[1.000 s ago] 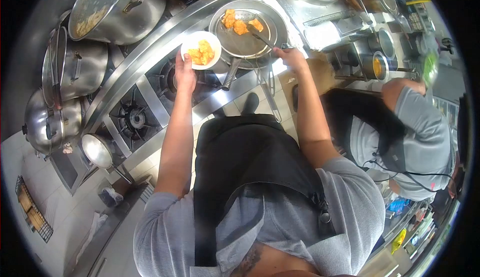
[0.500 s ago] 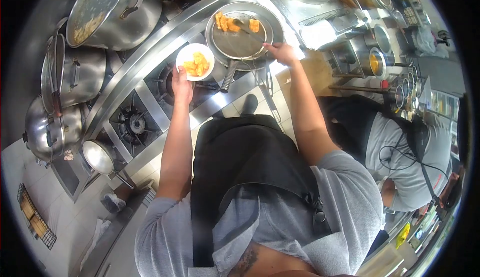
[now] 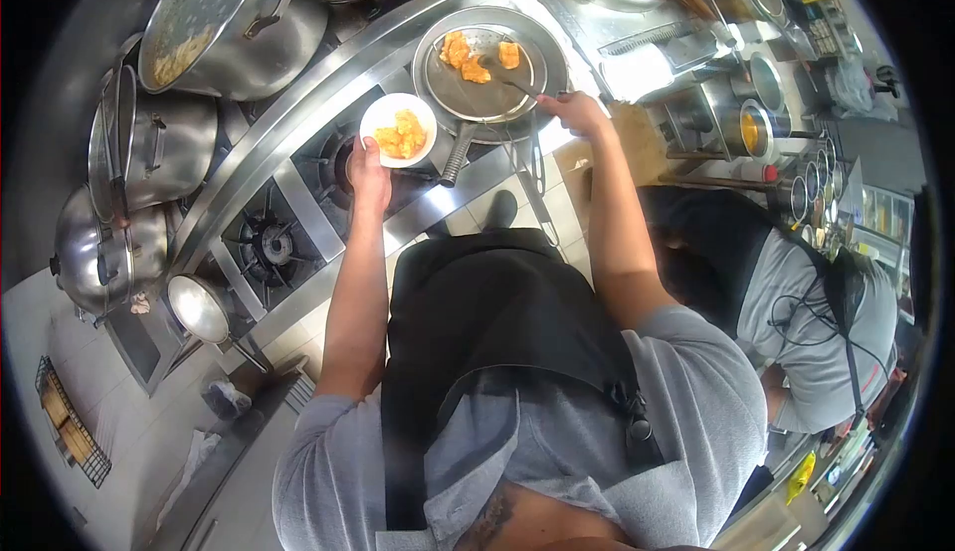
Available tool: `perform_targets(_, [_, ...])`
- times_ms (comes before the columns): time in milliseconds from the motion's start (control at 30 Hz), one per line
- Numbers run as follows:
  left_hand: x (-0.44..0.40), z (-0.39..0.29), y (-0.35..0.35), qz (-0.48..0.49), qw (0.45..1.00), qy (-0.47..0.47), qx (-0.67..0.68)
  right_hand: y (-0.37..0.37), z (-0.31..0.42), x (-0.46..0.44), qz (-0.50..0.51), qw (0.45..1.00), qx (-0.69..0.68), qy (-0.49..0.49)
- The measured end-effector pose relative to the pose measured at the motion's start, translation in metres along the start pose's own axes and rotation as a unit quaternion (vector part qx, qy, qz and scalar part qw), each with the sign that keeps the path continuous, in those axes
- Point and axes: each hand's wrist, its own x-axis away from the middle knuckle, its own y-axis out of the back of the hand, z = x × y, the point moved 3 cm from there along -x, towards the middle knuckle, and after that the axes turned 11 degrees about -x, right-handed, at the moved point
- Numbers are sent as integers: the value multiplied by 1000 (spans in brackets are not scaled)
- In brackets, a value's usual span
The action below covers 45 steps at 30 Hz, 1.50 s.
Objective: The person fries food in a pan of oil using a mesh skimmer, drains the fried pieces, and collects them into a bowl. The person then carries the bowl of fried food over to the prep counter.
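My left hand (image 3: 371,181) grips a white bowl (image 3: 374,113) by its near edge, thumb on the rim. Orange-coated food pieces (image 3: 402,136) lie in the bowl. Closed around the handle of a dark utensil (image 3: 519,86), my right hand (image 3: 577,113) is at the right side of a frying pan (image 3: 460,101). The utensil's head is down in the pan, too small to tell whether it is a spoon or a spatula. Several orange food pieces (image 3: 455,50) sit in the pan's far half, one apart on the right. The pan's coiled handle (image 3: 456,158) points toward me.
Gas burners (image 3: 269,243) are left of the bowl. Large steel pots (image 3: 239,44) line the far left, with a small pan (image 3: 198,309) nearer. A co-worker (image 3: 796,302) bends down close on my right. Pots and ladles (image 3: 761,128) fill the right-hand side.
The pieces on the pan's left have shifted, one now nearer the middle. The utensil's head has moved slightly right and down with my right hand. The bowl appears slightly farther right.
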Motion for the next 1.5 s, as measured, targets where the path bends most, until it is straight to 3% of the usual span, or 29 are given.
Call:
perform_targets(167, [-4,8,-8,-3,1000,15,5,-27,-7,-11,23,998,-37,-33])
perform_targets(233, [-8,9,-8,0,1000,17,6,-41,-21,-19,56,984,-169,-19])
perform_targets(400, [-11,-1,-16,-4,999,31,8,-42,-47,-24,62,975,-213,26])
perform_targets(533, [-19,-5,-22,-6,999,42,-20,3,-12,58,-48,989,-133,39])
perform_targets(567, [-25,-1,-20,1,998,49,-29,14,-4,75,-31,991,-127,5])
perform_targets(767, [-46,16,-35,12,999,46,-26,31,53,144,15,988,-73,137])
perform_targets(867, [-50,24,-47,49,998,30,-12,11,73,145,-2,970,67,234])
perform_targets(967, [-44,20,-59,59,996,57,37,25,89,167,-56,977,54,201])
perform_targets(1033, [-41,15,-54,48,992,70,97,39,86,166,-39,985,56,159])
perform_targets(1167, [-34,9,-39,51,992,64,94,46,57,113,-116,986,73,100])
perform_targets(1233, [-30,5,-36,37,994,51,93,31,22,64,-167,980,107,23])
perform_targets(1500, [-13,6,-15,-2,995,59,84,-23,-5,13,-174,979,98,39])
